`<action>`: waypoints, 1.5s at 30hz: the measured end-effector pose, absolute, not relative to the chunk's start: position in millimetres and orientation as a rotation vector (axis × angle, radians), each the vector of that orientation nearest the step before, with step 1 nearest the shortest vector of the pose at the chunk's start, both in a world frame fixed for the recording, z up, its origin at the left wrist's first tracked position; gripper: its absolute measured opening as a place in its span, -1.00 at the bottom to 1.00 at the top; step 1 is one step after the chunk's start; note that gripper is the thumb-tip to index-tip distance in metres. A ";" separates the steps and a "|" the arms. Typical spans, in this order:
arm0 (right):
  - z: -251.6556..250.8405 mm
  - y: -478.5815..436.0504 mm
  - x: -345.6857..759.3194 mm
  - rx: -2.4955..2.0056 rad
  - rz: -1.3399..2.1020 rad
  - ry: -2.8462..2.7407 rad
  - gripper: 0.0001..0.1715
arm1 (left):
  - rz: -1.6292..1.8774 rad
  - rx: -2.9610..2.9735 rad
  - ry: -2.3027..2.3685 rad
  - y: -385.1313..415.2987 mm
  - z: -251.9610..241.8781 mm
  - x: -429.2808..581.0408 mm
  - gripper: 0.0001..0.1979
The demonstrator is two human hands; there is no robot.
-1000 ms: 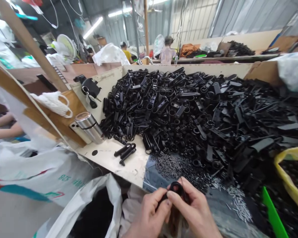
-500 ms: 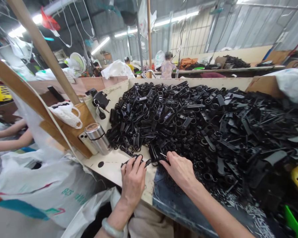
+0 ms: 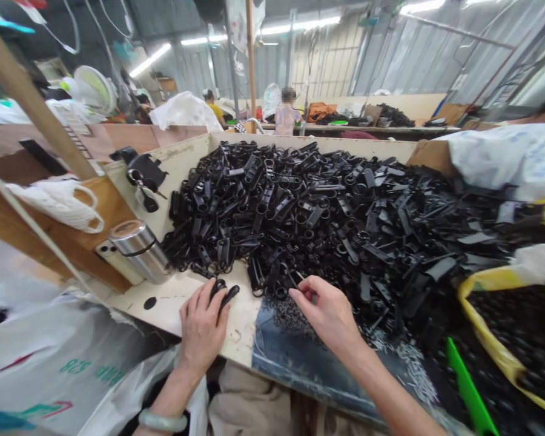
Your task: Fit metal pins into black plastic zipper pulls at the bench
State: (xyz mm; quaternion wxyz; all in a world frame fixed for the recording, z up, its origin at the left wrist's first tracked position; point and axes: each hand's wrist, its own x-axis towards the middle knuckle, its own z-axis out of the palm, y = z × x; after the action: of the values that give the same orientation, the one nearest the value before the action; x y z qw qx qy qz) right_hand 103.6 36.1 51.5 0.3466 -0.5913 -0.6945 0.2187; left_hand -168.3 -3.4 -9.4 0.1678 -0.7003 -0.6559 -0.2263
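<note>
Your left hand (image 3: 204, 330) covers black parts (image 3: 229, 297), hold unclear | right hand (image 3: 329, 312) pinches thin rod (image 3: 300, 275) | keep it steady

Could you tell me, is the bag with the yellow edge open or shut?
Open: the yellow-edged bag has its mouth spread, and many small black pieces show inside.

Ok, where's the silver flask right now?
In the head view, the silver flask is on the left, beyond the left hand and beside the pile of black parts.
</note>
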 end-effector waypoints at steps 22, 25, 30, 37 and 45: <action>19.3 -3.2 105.4 -1.349 0.845 -1.826 -0.57 | -0.840 -1.723 -2.619 109.4 35.5 -204.3 -0.60; 21.0 -4.4 103.3 -1.364 0.810 -1.847 -0.60 | -0.972 -1.739 -2.570 117.8 35.7 -189.4 -0.63; 22.4 -3.0 100.2 -1.386 0.725 -1.864 -0.60 | -1.160 -1.965 -2.308 120.3 43.4 -151.2 -0.70; 16.7 -2.2 107.7 -1.400 0.712 -1.843 -0.48 | -1.181 -2.196 -2.001 110.0 42.1 -91.2 -0.60; 17.8 -2.7 119.3 -1.428 0.727 -1.806 -0.48 | -1.055 -2.235 -2.019 106.4 41.8 -56.4 -0.57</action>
State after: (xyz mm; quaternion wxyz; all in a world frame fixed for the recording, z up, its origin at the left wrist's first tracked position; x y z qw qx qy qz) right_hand 119.3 -2.7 17.8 0.3560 -0.5527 -0.6990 0.2813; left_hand -56.4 106.4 41.8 -0.0251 -0.7001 -0.6325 -0.3304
